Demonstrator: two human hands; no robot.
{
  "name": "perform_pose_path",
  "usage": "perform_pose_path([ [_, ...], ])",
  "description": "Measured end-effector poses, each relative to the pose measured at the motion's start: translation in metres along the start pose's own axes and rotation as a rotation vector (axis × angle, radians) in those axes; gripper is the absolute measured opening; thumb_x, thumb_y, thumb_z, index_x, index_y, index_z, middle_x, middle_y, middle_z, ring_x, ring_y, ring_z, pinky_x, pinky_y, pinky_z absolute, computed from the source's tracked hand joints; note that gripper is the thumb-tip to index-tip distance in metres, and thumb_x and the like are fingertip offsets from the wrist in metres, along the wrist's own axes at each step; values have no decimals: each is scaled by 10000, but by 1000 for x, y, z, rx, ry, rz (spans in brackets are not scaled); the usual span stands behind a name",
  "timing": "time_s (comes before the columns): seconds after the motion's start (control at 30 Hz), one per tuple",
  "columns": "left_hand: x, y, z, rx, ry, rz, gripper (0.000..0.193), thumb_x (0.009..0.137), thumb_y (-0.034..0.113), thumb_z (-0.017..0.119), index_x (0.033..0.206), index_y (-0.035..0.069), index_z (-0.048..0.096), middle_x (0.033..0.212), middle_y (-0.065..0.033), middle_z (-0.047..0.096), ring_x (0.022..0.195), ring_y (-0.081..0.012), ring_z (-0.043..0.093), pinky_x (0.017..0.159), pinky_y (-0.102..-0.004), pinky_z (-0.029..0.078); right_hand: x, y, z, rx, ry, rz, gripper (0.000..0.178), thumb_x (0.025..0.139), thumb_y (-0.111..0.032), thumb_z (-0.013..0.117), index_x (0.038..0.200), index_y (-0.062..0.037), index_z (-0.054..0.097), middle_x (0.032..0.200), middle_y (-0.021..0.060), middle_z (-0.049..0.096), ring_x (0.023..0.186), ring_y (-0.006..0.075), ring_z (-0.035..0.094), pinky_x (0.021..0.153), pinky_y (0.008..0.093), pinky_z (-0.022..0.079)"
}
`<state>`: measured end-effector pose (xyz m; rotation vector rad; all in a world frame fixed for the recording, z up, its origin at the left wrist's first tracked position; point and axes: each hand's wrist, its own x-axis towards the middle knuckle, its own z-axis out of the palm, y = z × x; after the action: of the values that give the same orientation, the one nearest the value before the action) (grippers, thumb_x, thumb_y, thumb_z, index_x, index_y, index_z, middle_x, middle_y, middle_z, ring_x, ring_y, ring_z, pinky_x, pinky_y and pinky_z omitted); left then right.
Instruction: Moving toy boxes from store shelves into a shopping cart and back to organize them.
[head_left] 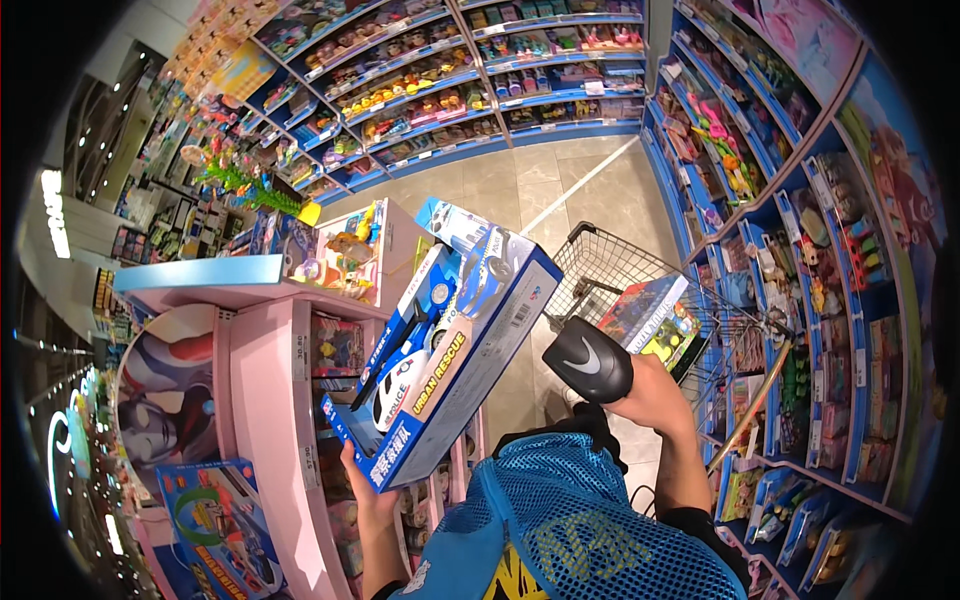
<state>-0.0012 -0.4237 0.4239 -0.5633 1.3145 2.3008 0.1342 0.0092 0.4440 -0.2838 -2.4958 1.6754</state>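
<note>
Held at its lower left corner by my left hand (366, 490), a large blue and white toy police vehicle box (475, 385) tilts up to the right. Toy vehicles show through its open front, and a barcode (519, 316) is on its lower right side. My right hand (652, 395) is wrapped round a black barcode scanner (592, 362), its grip mostly hidden. The scanner's head stands a little apart from the box, near the barcode end. The left fingers are partly hidden behind the box.
A wire shopping cart (585, 255) stands ahead to the right, with another colourful toy box (650, 310) at it. Beside my left arm is a pink shelf unit (270, 400) with toys on top. Stocked toy shelves (420, 90) line the far side and the right. Grey tile floor (490, 185) lies between.
</note>
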Motion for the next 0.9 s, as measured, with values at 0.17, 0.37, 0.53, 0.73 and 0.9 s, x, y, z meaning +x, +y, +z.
perform_pose_path([
  [0.17,7,-18,13,3,-46,-5,615,972,504,516,1414,81,448,1331,-116,590,1173,-294,606,1029,-456,472,8,24,-13,-80,-3,-69,471,711,-203,746,1123,-9,624,852,231,674,766,416,661,682,431,524],
  [0.37,12,-34,38,50,-48,-50,649,966,560,479,1406,83,479,1328,-128,611,1168,-298,616,1037,-454,455,18,38,-35,-60,-47,20,409,694,-206,743,1038,-9,643,799,226,669,774,426,661,687,419,526],
  [0.53,30,-42,55,103,27,39,612,965,522,524,1368,63,491,1283,-121,623,1131,-285,630,1001,-439,493,23,56,-57,28,111,149,489,672,-144,725,1126,4,623,816,222,686,777,401,686,720,398,534],
  [0.73,53,-43,79,282,-75,205,786,891,333,694,1508,92,271,1422,-114,447,1284,-270,493,1052,-419,452,19,91,-81,174,360,337,260,746,-125,697,956,21,648,701,123,666,641,206,657,646,342,513],
  [0.9,78,-48,129,571,-133,478,1006,773,328,826,1525,44,222,1414,-144,450,1283,-271,481,1076,-386,396,15,107,-84,171,454,324,148,777,-30,660,908,28,625,714,67,659,592,147,670,563,290,527],
])
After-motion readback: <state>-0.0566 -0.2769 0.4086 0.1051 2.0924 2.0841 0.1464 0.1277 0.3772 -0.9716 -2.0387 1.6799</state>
